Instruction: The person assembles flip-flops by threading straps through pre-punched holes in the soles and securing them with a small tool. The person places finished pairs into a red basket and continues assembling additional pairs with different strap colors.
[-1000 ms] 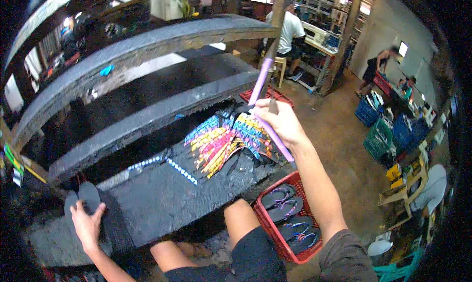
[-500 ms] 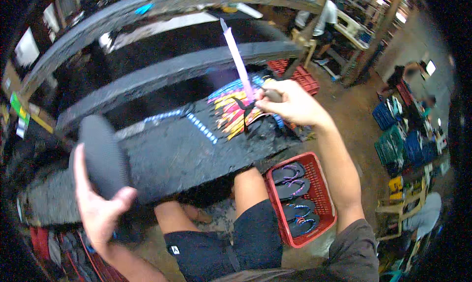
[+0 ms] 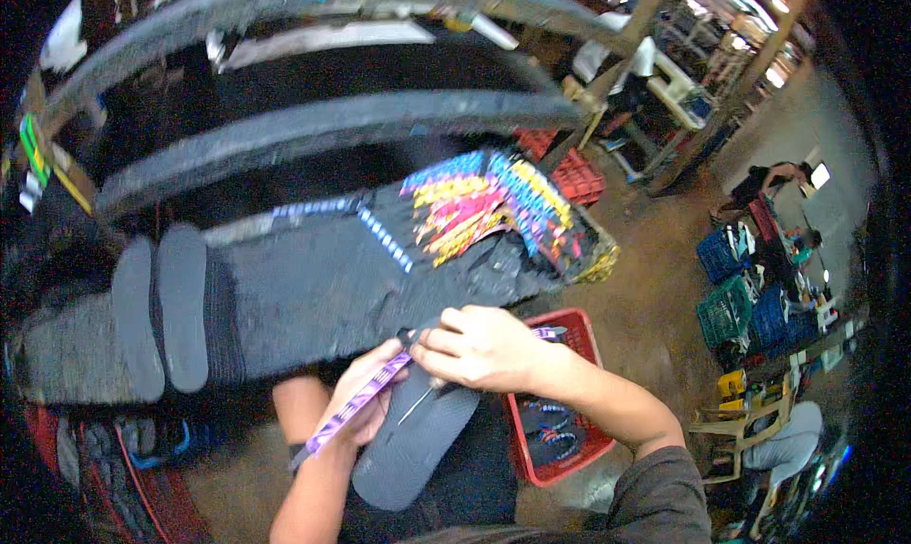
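Note:
Over my lap, a dark grey flip-flop sole [image 3: 418, 454] is tilted, with my left hand [image 3: 365, 402] gripping its edge. A purple patterned strap [image 3: 356, 406] runs across that hand, its black end close to my fingertips. My right hand [image 3: 484, 350] is closed above the sole's upper part. From under it sticks out the thin metal shaft of an awl-like tool [image 3: 418, 404]; the handle is hidden in the palm. Both hands meet at the black strap piece, and the fingers cover where strap and sole join.
On the dark bench [image 3: 294, 288] lie two grey soles [image 3: 183, 307], a blue-and-white strap [image 3: 384, 240] and a fan of colourful straps [image 3: 474, 207]. A red crate [image 3: 593, 430] with sandals stands right of my legs. Wooden beams [image 3: 351, 112] cross behind the bench. People sit farther right.
My left hand has brought the sole from the bench's left side to my lap. My right hand has come down from the strap pile with the purple strap and tool; both hands now meet.

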Available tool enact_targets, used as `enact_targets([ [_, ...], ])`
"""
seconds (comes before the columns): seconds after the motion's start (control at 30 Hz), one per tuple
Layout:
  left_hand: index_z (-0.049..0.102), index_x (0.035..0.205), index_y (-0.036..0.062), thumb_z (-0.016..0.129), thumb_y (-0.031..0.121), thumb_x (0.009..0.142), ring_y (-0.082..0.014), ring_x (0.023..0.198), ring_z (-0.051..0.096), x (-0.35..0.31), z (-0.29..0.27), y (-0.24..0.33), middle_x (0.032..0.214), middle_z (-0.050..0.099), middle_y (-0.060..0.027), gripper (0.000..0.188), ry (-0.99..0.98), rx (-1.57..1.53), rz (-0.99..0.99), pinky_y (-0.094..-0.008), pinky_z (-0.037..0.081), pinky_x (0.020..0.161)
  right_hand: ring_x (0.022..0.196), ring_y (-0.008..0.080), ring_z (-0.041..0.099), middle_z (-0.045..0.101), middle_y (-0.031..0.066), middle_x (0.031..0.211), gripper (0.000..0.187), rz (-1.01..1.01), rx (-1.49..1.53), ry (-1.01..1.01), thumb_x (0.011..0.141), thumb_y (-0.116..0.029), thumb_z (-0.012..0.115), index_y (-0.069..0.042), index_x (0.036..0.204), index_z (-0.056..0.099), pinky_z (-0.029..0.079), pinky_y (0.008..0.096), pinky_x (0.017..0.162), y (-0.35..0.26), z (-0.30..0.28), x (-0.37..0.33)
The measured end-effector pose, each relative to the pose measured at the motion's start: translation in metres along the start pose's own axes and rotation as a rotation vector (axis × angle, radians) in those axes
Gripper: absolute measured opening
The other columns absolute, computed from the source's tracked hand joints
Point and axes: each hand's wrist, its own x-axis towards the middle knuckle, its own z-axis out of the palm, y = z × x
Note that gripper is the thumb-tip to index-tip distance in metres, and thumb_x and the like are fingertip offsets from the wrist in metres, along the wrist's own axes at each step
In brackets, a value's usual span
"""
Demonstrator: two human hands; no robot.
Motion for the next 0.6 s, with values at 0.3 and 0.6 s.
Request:
enact_targets([
  [0.3, 0.052, 0.140, -0.0028, 0.061, 0.003, 0.105, -0.0152, 0.115, 0.065, -0.031, -0.014, -0.009, 0.129, 0.069, -0.0119, 0.037, 0.007, 0.255, 0.232, -0.0317, 0.052, 0.102, 0.078, 0.0163, 0.059, 0.063, 0.0018, 0.093, 0.025, 0.069, 0.154, 0.030, 0.082, -0.025, 0.067, -0.009, 0.101, 0.069, 0.048, 0.0306, 0.061, -0.056, 0.025, -0.005],
  [0.6, 0.038, 0.154, -0.0038, 0.058, 0.000, 0.105, -0.0208, 0.130, 0.059, -0.047, -0.012, -0.022, 0.138, 0.063, -0.0170, 0.053, 0.099, 0.501, 0.498, -0.0351, 0.046, 0.111, 0.071, 0.0187, 0.064, 0.064, 0.0058, 0.087, 0.028, 0.412, 0.714, 0.141, 0.087, -0.025, 0.081, -0.006, 0.104, 0.070, 0.049, 0.0322, 0.060, -0.085, 0.030, 0.003],
])
